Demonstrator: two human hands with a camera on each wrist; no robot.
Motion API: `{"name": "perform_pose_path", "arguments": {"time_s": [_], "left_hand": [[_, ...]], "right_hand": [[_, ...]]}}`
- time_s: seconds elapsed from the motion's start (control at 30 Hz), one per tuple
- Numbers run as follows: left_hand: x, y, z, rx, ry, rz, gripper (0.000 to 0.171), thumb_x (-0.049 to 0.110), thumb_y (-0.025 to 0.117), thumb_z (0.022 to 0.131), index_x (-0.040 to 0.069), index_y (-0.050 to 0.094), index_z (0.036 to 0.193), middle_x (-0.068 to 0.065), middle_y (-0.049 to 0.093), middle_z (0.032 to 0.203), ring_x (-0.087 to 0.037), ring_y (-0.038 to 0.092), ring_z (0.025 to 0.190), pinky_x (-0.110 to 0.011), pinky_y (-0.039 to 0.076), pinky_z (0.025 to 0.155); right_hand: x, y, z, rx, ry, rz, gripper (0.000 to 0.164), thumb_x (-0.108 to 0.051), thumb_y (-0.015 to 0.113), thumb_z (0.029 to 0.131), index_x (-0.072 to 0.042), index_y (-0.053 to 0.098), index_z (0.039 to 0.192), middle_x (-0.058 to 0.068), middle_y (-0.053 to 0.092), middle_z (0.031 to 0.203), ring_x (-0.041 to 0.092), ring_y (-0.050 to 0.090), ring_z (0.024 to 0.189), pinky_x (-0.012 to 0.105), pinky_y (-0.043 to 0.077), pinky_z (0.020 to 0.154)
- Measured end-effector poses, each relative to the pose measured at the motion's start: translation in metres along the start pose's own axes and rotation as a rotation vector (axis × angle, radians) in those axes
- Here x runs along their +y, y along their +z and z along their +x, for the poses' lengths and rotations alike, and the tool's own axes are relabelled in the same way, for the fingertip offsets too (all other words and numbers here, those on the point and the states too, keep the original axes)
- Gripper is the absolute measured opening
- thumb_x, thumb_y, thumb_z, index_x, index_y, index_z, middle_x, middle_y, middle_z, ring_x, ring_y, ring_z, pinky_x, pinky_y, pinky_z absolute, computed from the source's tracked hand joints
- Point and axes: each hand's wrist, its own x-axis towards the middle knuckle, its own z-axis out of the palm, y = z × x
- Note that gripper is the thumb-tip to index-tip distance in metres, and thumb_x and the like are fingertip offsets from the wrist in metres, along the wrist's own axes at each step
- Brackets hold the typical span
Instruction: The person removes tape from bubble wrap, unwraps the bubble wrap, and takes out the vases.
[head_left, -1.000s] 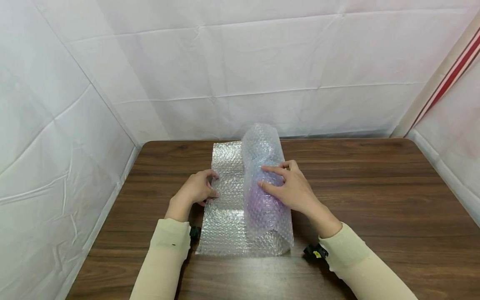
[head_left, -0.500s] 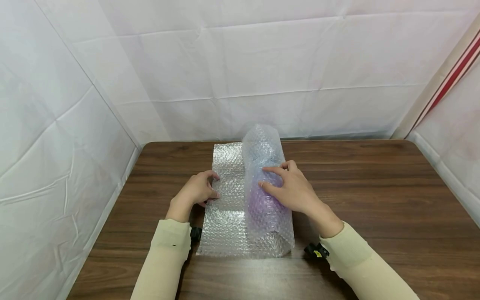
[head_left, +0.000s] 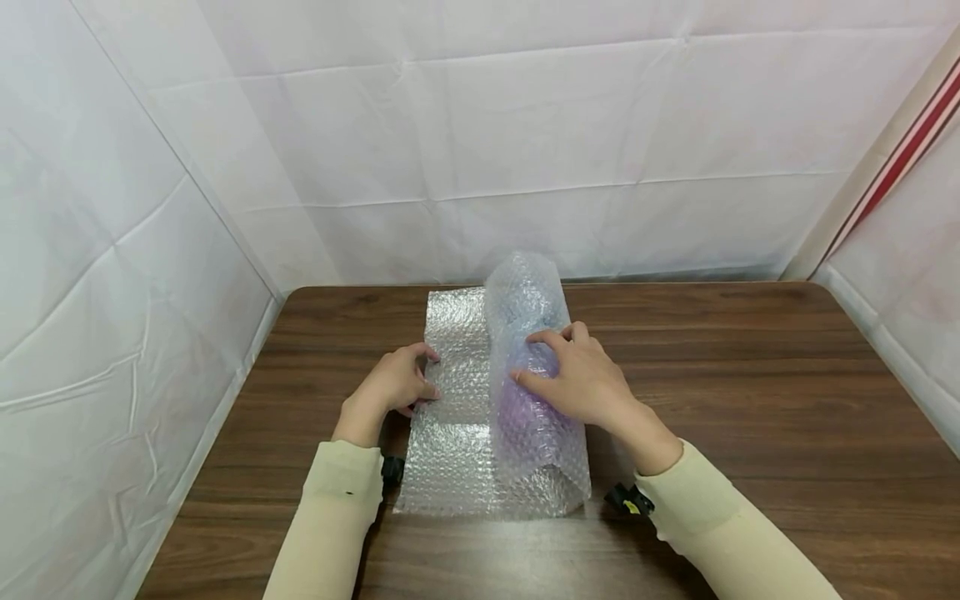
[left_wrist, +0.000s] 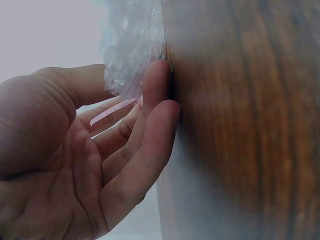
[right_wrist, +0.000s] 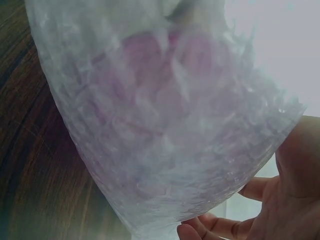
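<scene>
A sheet of clear bubble wrap [head_left: 453,467] lies on the table, its right part rolled around a blue-to-purple object [head_left: 525,408] whose kind I cannot tell through the plastic. My left hand [head_left: 390,383] pinches the sheet's left edge, thumb on top. In the left wrist view, the fingers [left_wrist: 160,135] pass below the bubble wrap edge [left_wrist: 132,45], close to the tabletop; a thin pinkish strip [left_wrist: 112,112] shows between them. My right hand [head_left: 588,379] grips the wrapped roll from the right, thumb and forefinger over its top. Its other fingers are partly hidden behind the roll in the right wrist view.
The brown wood-grain table [head_left: 750,400] extends to both sides. White cloth walls [head_left: 525,125] stand behind it and at the sides. The roll's far end reaches past the table's back edge, close to the cloth. Small black wrist cameras [head_left: 628,500] sit under the sleeves.
The right thumb has shifted slightly left on the roll and the right fingers bend a little more. The left hand and the sheet stay as they were.
</scene>
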Motion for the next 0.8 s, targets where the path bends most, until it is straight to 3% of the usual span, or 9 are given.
{"name": "perform_pose_path", "arguments": {"time_s": [0.8], "left_hand": [[-0.0033,0.0010,0.0008,0.000,0.010,-0.027,0.055,0.009,0.082,0.089,0.015,0.059,0.138,-0.011,0.065,0.086,-0.022,0.067,0.068,-0.034,0.060,0.054]], "right_hand": [[-0.0002,-0.0031,-0.0034,0.044,0.003,0.022,0.061,-0.055,0.068,0.094,-0.027,0.055,0.146,0.019,0.049,0.132,0.031,0.059,0.099,0.036,0.049,0.062]]}}
